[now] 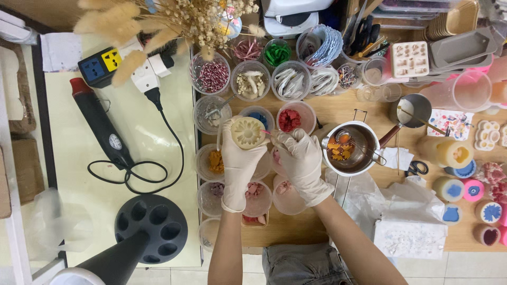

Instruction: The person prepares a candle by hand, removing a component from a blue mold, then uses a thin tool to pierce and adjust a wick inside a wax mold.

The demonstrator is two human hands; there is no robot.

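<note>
At frame centre, above the tabletop [338, 111], your left hand [238, 163] has its fingers clamped around the round cream flower-shaped candle [248, 132]; your right hand [302, 158] pinches a thin tool beside it; decorating seems underway, so steady placement looks next.

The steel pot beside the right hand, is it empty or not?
Not empty: the steel pot holds orange pieces and a small strainer.

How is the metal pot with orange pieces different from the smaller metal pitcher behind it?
The metal pot is wider and holds orange pieces in liquid with a small strainer; the smaller metal pitcher holds white material and a thin stick. The pot stands close to the gloved right hand; the pitcher stands farther away. Both are round, shiny metal and stand upright on the wooden table.
</note>
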